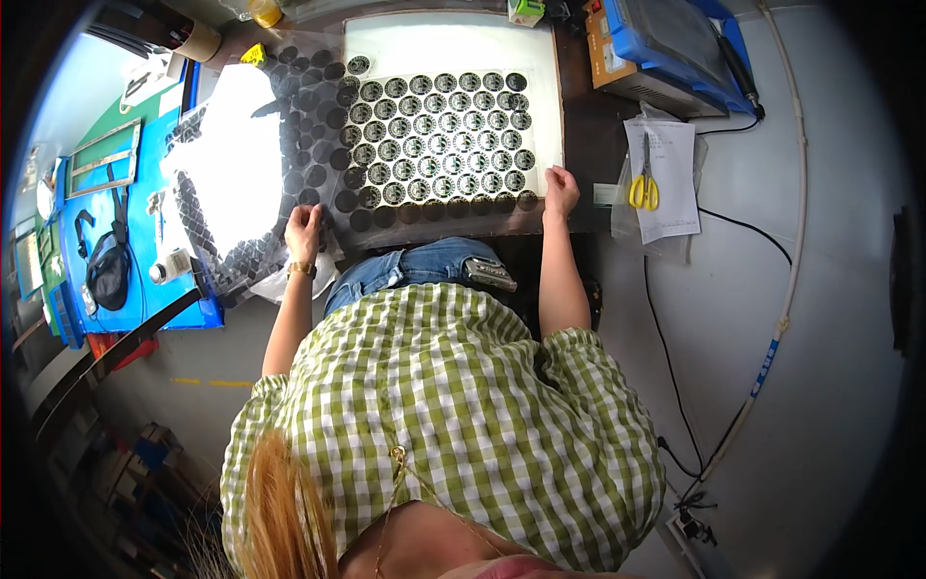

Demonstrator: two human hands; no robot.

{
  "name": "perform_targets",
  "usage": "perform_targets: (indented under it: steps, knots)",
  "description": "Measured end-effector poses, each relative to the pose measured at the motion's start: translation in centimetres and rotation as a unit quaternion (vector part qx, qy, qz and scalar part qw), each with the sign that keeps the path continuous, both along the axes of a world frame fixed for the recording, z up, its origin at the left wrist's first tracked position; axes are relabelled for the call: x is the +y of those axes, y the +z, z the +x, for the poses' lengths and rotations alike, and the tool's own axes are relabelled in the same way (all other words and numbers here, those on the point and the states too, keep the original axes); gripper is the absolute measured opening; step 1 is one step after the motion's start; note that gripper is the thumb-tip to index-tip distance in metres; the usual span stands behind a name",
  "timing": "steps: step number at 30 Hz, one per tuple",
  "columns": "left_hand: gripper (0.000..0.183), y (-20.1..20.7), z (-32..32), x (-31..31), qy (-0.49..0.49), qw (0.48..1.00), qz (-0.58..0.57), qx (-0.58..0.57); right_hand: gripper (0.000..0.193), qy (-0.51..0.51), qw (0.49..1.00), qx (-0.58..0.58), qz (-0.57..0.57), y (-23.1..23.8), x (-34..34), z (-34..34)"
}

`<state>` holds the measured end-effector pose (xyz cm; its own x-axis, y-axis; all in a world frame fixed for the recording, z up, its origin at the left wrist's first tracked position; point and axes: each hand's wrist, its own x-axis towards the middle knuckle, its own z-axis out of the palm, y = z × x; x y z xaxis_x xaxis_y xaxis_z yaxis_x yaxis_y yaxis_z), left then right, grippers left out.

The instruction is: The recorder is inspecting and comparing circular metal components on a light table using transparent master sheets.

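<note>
A clear film sheet point(439, 145) printed with rows of round black emblems lies over a white board point(444, 43). Its emblems look darkest where the film reaches past the board's left and front edges. My left hand point(303, 234), with a watch on the wrist, is closed in a pinch at the film's near left part. At the board's right edge my right hand point(560, 193) has its fingers pressed together on the film's margin. Left of the film lies more transparent sheeting point(231, 145), bright with glare and dark-patterned at its borders.
On the right, yellow-handled scissors point(644, 188) rest on a paper sheet point(670, 217) at the table's edge. Behind them stands a boxy device point(632, 63) with a blue tray point(685, 39) on top. A black bag point(108, 265) lies on the blue surface point(183, 304) at left.
</note>
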<state>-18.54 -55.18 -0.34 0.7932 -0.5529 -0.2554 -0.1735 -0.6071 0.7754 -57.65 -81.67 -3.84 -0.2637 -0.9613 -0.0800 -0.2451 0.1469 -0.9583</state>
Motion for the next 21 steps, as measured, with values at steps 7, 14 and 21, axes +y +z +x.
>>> perform_targets:
  steps: [7, 14, 21]
  knots:
    - [0.021, -0.3, 0.0, 0.2, -0.006, 1.000, 0.004, -0.026, 0.016, -0.001, 0.995, -0.089, 0.037, 1.6, 0.4, 0.7]
    - [0.022, 0.2, -0.2, 0.1, -0.002, 1.000, -0.008, -0.010, 0.016, -0.005, 0.993, -0.110, 0.037, 1.7, 0.5, 0.6]
    - [0.022, 1.0, -0.5, -0.1, 0.006, 1.000, 0.000, 0.014, 0.016, -0.008, 0.993, -0.107, 0.045, 1.8, 0.5, 0.7]
